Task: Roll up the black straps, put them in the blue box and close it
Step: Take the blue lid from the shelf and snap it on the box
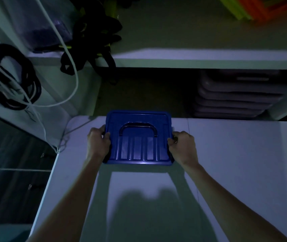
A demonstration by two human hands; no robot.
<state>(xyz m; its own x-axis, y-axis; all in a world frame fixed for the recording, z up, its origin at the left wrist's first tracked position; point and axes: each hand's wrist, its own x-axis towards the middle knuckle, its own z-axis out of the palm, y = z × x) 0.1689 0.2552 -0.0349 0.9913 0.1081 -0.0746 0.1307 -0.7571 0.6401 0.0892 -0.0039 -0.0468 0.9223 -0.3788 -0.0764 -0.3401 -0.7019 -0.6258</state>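
On my far left a bundle of black cords (15, 75) hangs against the white cabinet side, well apart from the work; I cannot tell if these are the straps the task means, and no strap shows on the table (235, 163).

My left hand (98, 143) sits on the left edge of the blue box (139, 137), thumb hooked over the lid rim and fingers curled down the side, seemingly over a dark latch there. The box rests on the far edge of the table, lid on, carry handle (138, 128) folded flat, its long axis running left to right between my two hands.

My right hand (183, 145) mirrors this on the right edge, fingers clenched around what looks like the matching latch, though dim light hides the clip itself.

Both hands are equally near, one per short end. So I judge the next move turns on pressing inward and down at the two ends together. Whether the latches are already snapped home, I cannot tell.
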